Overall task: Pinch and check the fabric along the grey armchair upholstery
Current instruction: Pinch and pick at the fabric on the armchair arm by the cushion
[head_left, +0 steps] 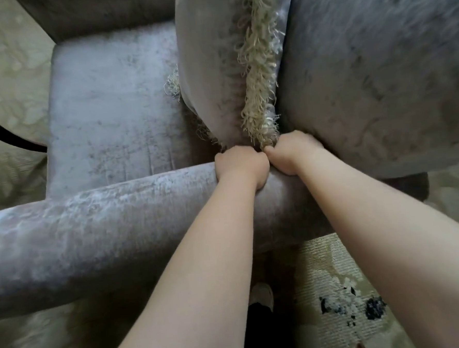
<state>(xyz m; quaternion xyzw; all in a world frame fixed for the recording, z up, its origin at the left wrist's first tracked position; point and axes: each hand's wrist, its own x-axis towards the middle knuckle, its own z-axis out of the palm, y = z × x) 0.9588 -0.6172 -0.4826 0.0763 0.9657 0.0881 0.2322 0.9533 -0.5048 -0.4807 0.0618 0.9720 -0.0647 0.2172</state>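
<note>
While both arms reached forward over the chair, the moment read as follows.

Left hand: the left hand point(240, 163) was curled shut, knuckles up, on the top of the armrest point(97, 225), thumb down the near side; it appeared to gather grey fabric, though the pinched fold itself was hidden.

Right hand: the right hand point(291, 154) touched the left at the knuckles and was clenched where the armrest met the chair back point(378, 70); whether it gripped upholstery or fringe could not be told.

Fringe: the cream fringe point(258, 72) of the cushion point(205, 62) ended just beyond the two hands.

Task's thing: the grey armchair lay under and beyond both hands, its seat point(111, 108) beyond and left of the left hand.

Step in hand: judged as a pinch at the inner end of the armrest.

Next move: probably loosening both grips and shifting leftward along the armrest, clear of the fringe.
</note>
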